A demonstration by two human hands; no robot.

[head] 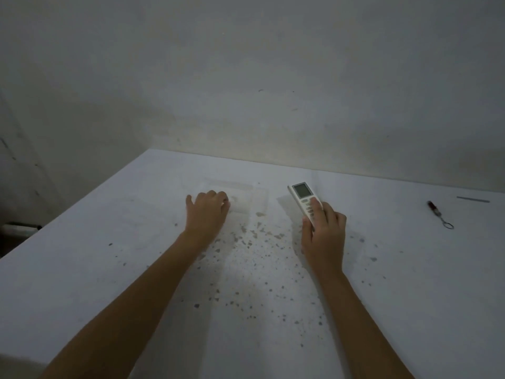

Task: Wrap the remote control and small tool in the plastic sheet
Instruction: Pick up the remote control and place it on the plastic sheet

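Note:
A white remote control point(300, 194) with a grey screen is lifted off the table, held in my right hand point(323, 233) with the thumb on its buttons. A clear plastic sheet point(246, 195) lies flat on the white table to its left, faint and hard to trace. My left hand point(207, 212) rests knuckles-up on the sheet's near left part, fingers curled onto it. The small tool point(437, 213), dark red with a wire loop at its near end, lies alone at the far right of the table.
The white table point(109, 269) is speckled with dark spots in the middle. A thin dark strip point(472, 199) lies beyond the tool. A grey wall stands right behind the table. A roll-like object point(19, 228) sits off the table's left edge.

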